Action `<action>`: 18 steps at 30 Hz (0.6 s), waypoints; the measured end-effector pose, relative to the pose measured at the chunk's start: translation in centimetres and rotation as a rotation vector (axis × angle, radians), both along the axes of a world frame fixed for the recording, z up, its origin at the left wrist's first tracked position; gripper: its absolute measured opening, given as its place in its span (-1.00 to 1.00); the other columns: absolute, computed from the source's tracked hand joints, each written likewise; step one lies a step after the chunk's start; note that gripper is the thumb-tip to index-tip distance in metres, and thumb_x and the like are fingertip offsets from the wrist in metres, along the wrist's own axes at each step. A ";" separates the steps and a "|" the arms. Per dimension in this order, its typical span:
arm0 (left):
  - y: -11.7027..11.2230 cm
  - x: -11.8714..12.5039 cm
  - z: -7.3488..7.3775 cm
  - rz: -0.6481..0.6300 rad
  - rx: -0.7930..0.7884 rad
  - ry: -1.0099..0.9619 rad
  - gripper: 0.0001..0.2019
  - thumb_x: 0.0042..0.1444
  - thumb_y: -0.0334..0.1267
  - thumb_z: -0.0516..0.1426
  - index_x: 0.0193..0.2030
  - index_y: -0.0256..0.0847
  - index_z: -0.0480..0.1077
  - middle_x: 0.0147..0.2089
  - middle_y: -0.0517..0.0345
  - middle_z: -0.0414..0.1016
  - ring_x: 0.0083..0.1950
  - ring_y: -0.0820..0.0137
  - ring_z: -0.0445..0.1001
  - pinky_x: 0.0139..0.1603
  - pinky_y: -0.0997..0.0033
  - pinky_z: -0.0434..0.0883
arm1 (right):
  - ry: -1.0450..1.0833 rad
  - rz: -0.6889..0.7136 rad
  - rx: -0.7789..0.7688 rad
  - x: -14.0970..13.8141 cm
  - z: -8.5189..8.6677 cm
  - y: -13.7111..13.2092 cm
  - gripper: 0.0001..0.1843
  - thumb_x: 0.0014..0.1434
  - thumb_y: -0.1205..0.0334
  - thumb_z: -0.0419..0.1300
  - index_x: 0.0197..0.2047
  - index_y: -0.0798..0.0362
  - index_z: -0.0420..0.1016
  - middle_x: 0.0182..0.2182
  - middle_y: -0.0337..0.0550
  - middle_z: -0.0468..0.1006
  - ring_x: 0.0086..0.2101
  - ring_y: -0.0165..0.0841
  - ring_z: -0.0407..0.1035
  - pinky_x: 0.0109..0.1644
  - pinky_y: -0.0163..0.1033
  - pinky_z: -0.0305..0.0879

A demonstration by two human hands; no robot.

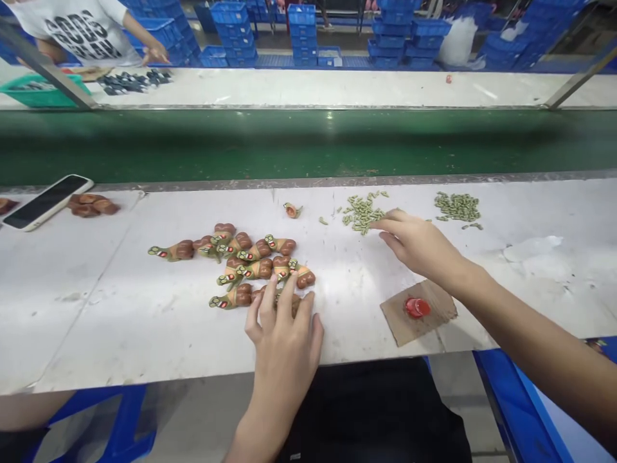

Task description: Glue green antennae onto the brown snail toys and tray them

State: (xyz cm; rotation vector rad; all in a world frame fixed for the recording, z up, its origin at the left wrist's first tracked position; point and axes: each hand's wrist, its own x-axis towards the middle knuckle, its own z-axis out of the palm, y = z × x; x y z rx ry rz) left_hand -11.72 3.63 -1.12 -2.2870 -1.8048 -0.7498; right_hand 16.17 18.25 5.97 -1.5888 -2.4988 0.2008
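Several small figurines (240, 243) with green heads, orange middles and rounded brown ends lie in a loose cluster left of centre. My left hand (284, 321) rests over the cluster's near right edge, fingers spread and bent, partly hiding the figurines under them. Further right, my right hand (414, 244) reaches to the edge of a pile of tiny green pieces (359, 212). Its fingers are stretched out and the thumb stands apart; nothing shows between them. One figurine (292, 210) lies alone beyond the cluster, its brown-orange end towards me.
A second green pile (457, 207) lies to the right. Near me, a red cap-like container (417, 307) sits on cardboard (400, 325). At left are a phone (48, 202) and brown pieces (93, 205). A green belt (308, 145) runs beyond; a person (81, 32) is across it.
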 end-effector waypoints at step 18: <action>-0.1 -1.3 2.0 -0.051 -0.070 0.167 -0.89 0.55 -0.40 0.29 0.09 -0.11 0.57 0.57 -0.27 0.57 0.59 -0.37 0.39 0.45 -0.42 0.34 | 0.364 0.105 0.012 2.2 -2.9 2.3 -0.80 0.55 0.27 0.24 0.02 0.02 0.74 -0.03 0.04 0.83 -0.15 -0.05 0.71 -0.13 0.01 0.53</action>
